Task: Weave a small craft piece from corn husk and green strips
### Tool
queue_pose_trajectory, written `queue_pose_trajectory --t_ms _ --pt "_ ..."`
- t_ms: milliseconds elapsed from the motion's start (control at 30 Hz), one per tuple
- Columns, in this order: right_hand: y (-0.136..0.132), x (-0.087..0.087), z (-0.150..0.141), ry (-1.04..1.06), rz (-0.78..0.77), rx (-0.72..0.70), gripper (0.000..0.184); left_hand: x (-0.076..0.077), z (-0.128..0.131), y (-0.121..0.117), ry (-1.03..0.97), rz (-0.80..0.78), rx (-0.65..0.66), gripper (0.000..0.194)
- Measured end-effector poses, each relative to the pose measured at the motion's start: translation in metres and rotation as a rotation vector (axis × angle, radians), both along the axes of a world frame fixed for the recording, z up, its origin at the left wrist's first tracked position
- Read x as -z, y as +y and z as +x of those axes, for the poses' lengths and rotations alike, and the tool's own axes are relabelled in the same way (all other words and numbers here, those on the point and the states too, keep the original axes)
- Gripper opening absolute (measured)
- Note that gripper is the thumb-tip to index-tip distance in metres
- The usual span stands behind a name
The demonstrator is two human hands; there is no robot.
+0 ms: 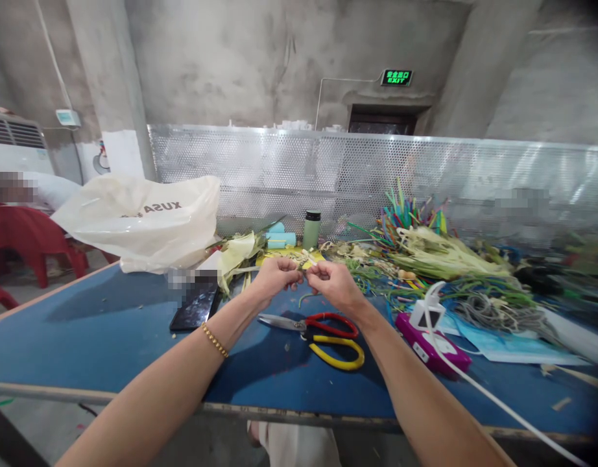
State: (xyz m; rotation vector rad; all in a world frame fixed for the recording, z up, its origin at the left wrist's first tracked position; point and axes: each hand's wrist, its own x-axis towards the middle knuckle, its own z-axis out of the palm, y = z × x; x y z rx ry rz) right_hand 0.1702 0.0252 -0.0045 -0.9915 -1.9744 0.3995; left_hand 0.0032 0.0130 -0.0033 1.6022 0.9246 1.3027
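Observation:
Near the middle of the blue table [119,350], my left hand [278,275] and my right hand [334,283] are raised with their fingertips almost meeting. Fingers and thumb are pinched on each hand. What they pinch is too small to make out against the pale plant scraps behind. Below the hands lie scissors [323,337] with one red and one yellow handle, blades pointing left. Pale green corn husks [240,253] rest just left of my left hand. Beyond my right hand, loose green strands [370,279] are spread on the table.
Behind the hands stand a green bottle [312,230] and light-blue rolls [281,240]. A white plastic bag [148,217] and a dark phone or tablet [196,310] lie left. Rightward are a husk pile [449,250], grey cord [503,314], and a purple power strip [435,344] with a trailing white cable.

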Motion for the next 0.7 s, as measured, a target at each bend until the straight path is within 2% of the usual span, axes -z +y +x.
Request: queue_pose_trajectory --t_ms 167,333,467,567,700 --pt "-0.0064 -0.0041 -0.0018 -0.038 0.043 0.014 0.015 0.0028 -0.0008 0.0014 -0.042 -0.004 0.056 0.016" --pt "-0.0094 -0.005 -0.0019 -0.052 0.063 0.004 0.017 0.0031 -0.0001 0.0011 -0.054 -0.001 0.042 0.017" --pt "-0.0072 -0.0029 -0.0014 -0.001 -0.003 -0.022 0.016 0.007 0.0013 0.0035 -0.032 -0.007 0.031 0.022" --pt "-0.0077 -0.0033 -0.0018 0.049 -0.093 -0.067 0.016 0.0094 0.0016 0.0057 -0.117 -0.04 0.048 0.024" --pt "-0.0097 -0.0054 -0.0013 0.006 -0.15 -0.072 0.012 0.0079 -0.001 0.0067 -0.239 -0.077 0.064 0.026"
